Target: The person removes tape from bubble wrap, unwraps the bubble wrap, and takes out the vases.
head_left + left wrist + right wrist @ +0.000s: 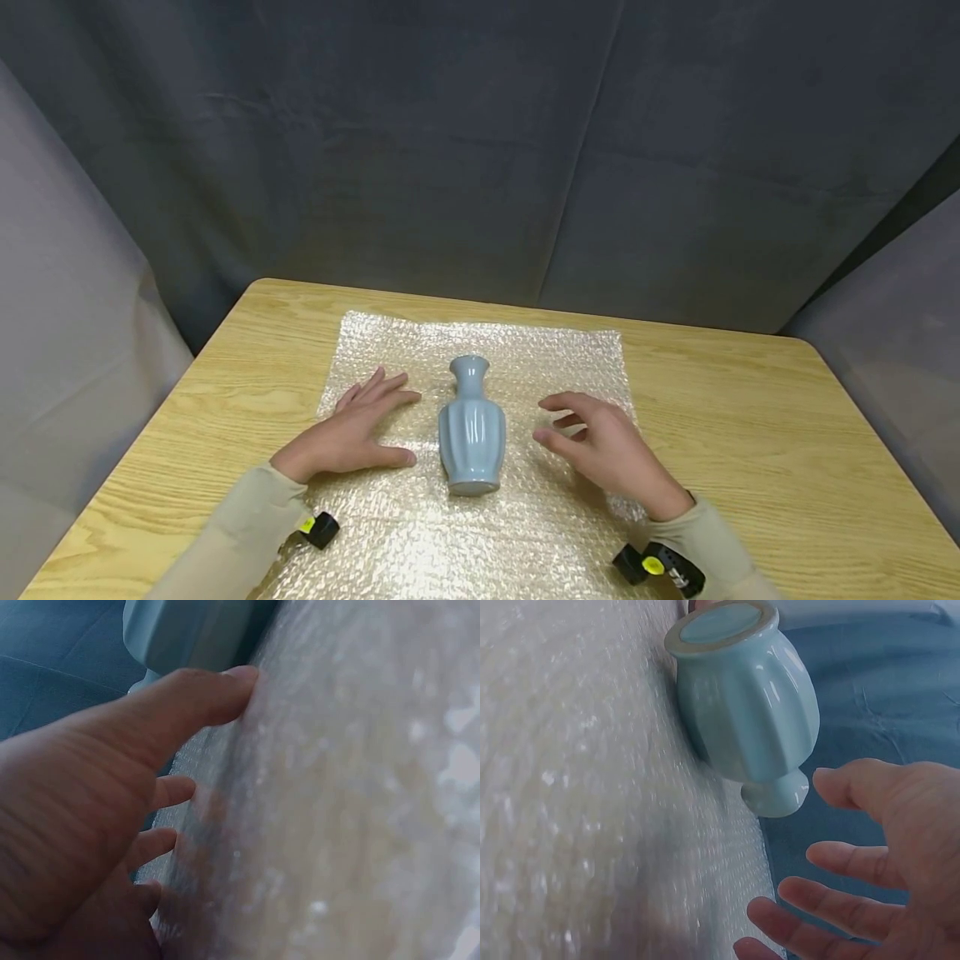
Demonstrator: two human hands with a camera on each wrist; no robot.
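Observation:
A pale blue vase [472,442] with a ribbed body and flared mouth lies on its side on a sheet of bubble wrap [540,525]. Its mouth points to the far edge of the table and its base faces me. To the left of the vase, my left hand [352,433] has its fingers spread, with fingertips right at the wrap; the left wrist view shows the thumb [187,705] extended below the vase. On the other side, my right hand [600,442] is apart from the vase with loosely bent fingers and nothing in them. The right wrist view shows the vase's base [724,622].
The bubble wrap covers the middle of a light wooden table [750,433]. Behind the table's far edge hangs a dark curtain [450,167], and paler cloth [67,333] hangs at both sides. Each wrist carries a small black camera [324,530].

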